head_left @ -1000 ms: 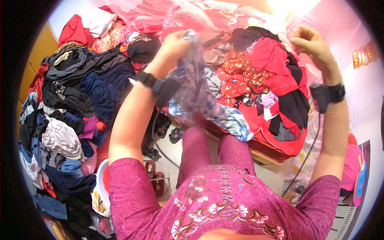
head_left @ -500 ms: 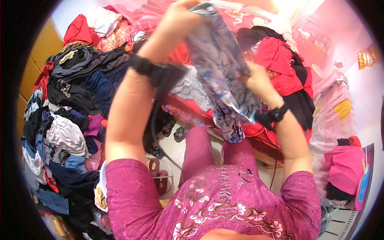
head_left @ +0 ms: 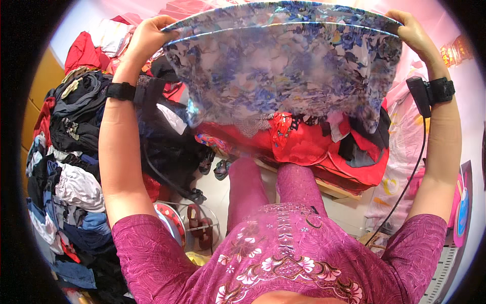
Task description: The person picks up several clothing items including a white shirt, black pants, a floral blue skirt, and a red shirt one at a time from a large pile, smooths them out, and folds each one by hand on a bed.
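A thin, blue and grey floral-print garment (head_left: 278,66) hangs spread wide between my raised hands. Its pale-trimmed upper edge is pulled taut in a curve, and the cloth falls loosely below; which kind of garment it is I cannot tell. My left hand (head_left: 154,33) pinches the left end of that edge. At the other end my right hand (head_left: 410,33) is closed on the edge. Behind and under the hanging cloth lies a red fabric surface (head_left: 304,144) with clothes on it, partly covered by the garment. Both wrists wear black straps with small devices and cables.
A tall heap of dark clothes (head_left: 83,101) fills the left side, with a white crumpled garment (head_left: 78,187) lower down. Brown sandals (head_left: 200,225) sit on a wire rack by my left leg. Pink sheeting (head_left: 390,192) hangs at the right, near a blue and pink fan-shaped object (head_left: 461,215).
The floral garment was bunched and hanging lengthwise between my hands; now it is stretched out sideways. My hands have moved far apart, the left one outward left and the right one up and right.
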